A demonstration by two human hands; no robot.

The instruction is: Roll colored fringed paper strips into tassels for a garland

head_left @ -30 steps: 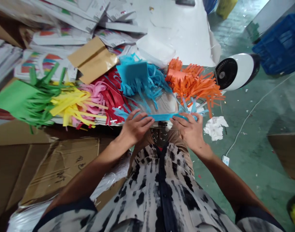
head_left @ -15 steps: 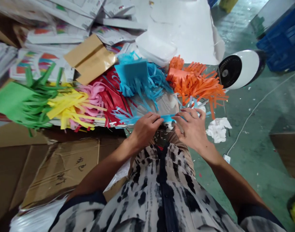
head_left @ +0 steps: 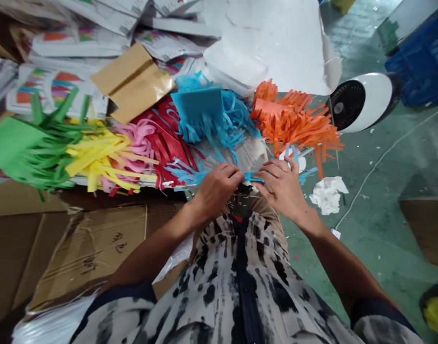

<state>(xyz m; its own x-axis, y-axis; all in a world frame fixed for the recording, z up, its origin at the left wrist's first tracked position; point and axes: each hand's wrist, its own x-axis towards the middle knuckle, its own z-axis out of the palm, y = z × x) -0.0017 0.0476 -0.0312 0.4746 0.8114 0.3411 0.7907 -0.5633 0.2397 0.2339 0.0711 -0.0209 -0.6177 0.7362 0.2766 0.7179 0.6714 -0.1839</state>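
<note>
A light blue paper fringe (head_left: 252,177) stretches between my hands at the table's near edge, its cut strips fanning out on both sides. Around its left part my left hand (head_left: 219,185) is closed, fingers curled over the paper. My right hand (head_left: 280,187) grips the right part, thumb beneath and fingers on top. Just beyond lies a pile of blue fringed paper (head_left: 201,107) with a flat uncut end. Orange fringed paper (head_left: 290,117) rests behind my right hand. Red fringed paper (head_left: 169,138) lies to the left of the blue pile.
Pink (head_left: 138,138), yellow (head_left: 100,155) and green fringes (head_left: 43,143) lie leftward. A brown paper envelope (head_left: 135,83) and printed packets (head_left: 57,88) are behind. A white-and-black fan (head_left: 366,102) stands at right. Cardboard (head_left: 93,253) fills the lower left; a cable (head_left: 377,165) crosses the floor.
My right hand has moved slightly left, closer to my left hand, and its fingers have closed more on the blue fringe. The camera view has shifted a little.
</note>
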